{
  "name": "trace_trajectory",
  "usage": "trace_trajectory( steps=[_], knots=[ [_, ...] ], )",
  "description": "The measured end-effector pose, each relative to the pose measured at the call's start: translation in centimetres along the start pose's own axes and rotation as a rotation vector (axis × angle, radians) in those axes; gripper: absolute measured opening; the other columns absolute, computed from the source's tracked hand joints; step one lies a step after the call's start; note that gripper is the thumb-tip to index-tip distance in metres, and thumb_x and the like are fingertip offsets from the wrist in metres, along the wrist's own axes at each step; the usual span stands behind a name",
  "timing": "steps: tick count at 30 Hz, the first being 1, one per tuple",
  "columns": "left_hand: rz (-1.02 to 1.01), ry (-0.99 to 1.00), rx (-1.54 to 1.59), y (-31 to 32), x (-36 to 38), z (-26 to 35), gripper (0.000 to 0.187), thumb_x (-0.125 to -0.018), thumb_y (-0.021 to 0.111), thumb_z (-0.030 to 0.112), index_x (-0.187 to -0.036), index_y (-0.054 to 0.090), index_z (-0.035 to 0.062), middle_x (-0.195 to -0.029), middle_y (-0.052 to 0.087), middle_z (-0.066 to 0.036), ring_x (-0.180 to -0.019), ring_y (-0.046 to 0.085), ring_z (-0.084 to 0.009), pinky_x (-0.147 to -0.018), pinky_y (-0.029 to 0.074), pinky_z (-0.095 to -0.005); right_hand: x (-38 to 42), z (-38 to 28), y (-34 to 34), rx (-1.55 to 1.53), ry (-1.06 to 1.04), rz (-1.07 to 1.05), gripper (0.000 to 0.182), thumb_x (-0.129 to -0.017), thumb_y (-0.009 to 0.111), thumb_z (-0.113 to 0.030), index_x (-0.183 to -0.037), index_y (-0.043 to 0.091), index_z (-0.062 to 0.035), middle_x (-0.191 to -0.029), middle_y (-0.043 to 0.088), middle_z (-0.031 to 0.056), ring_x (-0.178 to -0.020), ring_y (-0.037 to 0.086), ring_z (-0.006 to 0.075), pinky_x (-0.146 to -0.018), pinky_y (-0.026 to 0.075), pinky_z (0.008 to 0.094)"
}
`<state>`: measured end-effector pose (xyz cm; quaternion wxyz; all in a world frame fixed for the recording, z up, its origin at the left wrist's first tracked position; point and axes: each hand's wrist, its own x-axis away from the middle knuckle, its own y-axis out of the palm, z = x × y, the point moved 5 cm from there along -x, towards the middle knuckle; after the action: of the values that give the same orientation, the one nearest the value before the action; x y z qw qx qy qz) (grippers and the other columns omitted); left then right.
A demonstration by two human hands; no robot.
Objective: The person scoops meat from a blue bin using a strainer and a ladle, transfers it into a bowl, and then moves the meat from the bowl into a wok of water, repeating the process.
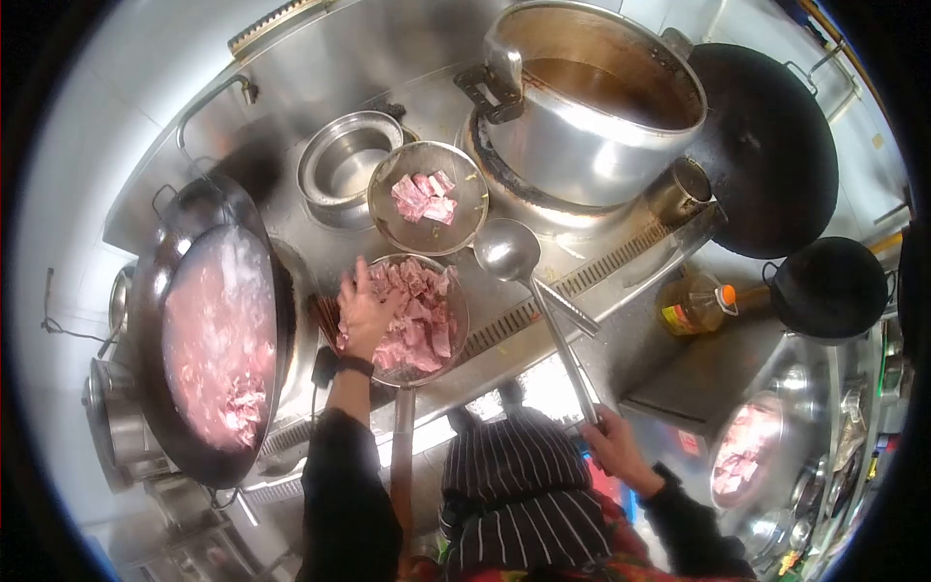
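Observation:
My left hand (pixel 363 315) rests with spread fingers at the left side of a long-handled strainer (pixel 406 379) heaped with raw meat pieces (pixel 424 320). Its fingers touch or nearly touch the meat. My right hand (pixel 617 444) is wrapped round the handle of a steel ladle (pixel 506 250); the ladle's bowl lies to the right of the strainers. Just behind the meat sits a second round strainer (pixel 390 225) with a few pale pink meat chunks (pixel 425 197). To the left, a large wok (pixel 155 388) holds cloudy pinkish liquid with meat in it.
A big steel pot (pixel 601 160) of brown liquid stands at the back, with steel bowls (pixel 325 155) to its left. On the right are a dark wok (pixel 766 145), a smaller black pan (pixel 832 289), an oil bottle (pixel 690 306) and a basin (pixel 720 485) of meat.

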<state>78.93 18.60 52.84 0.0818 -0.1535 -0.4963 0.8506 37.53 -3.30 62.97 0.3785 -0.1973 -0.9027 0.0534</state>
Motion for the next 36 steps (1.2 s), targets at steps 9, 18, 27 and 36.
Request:
trace_trajectory(
  steps=[9, 18, 27, 36],
  knots=[
    [-0.082, 0.362, -0.114, 3.2, 4.1, 2.7, 0.028, -0.083, 0.068, 0.014, -0.11, 0.063, 0.0069, -0.118, 0.061, -0.019, -0.111, 0.056, -0.0402, -0.095, 0.043, -0.054, -0.5, 0.4, 1.0, 0.023, 0.087, -0.078, 0.034, -0.096, 0.059, -0.014, -0.126, 0.056, 0.0019, -0.067, 0.058, 0.0035, -0.054, 0.052, 0.008, -0.047, 0.041, 0.0256],
    [0.116, 0.124, -0.015, -1.9, 3.8, -0.1, 0.049, -0.088, 0.07, 0.032, -0.128, 0.058, 0.0055, -0.124, 0.058, -0.022, -0.114, 0.055, -0.041, -0.1, 0.044, -0.0479, -0.4, 0.6, 1.3, 0.02, 0.041, -0.07, 0.035, -0.096, 0.059, -0.014, -0.127, 0.055, 0.0003, -0.068, 0.057, 0.0034, -0.055, 0.053, 0.0077, -0.046, 0.041, 0.0261],
    [-0.182, 0.246, 0.079, 0.7, 5.5, 2.2, 0.047, -0.081, 0.069, 0.012, -0.124, 0.056, -0.0011, -0.127, 0.052, -0.021, -0.117, 0.051, -0.0429, -0.096, 0.045, -0.0496, -1.0, 1.1, 2.1, 0.022, 0.032, -0.068, 0.022, -0.097, 0.06, -0.018, -0.114, 0.057, -0.0047, -0.057, 0.051, 0.0001, -0.04, 0.047, 0.008, -0.034, 0.036, 0.0247],
    [0.122, 0.317, 0.156, -2.5, 5.6, 0.9, 0.033, -0.082, 0.064, 0.004, -0.115, 0.061, 0.0032, -0.106, 0.061, -0.019, -0.098, 0.06, -0.0407, -0.091, 0.048, -0.0474, -1.3, 1.7, 2.7, 0.089, -0.075, -0.016, 0.021, -0.096, 0.061, -0.017, -0.111, 0.059, -0.0033, -0.056, 0.05, 0.0, -0.041, 0.047, 0.008, -0.036, 0.036, 0.0261]
  ],
)
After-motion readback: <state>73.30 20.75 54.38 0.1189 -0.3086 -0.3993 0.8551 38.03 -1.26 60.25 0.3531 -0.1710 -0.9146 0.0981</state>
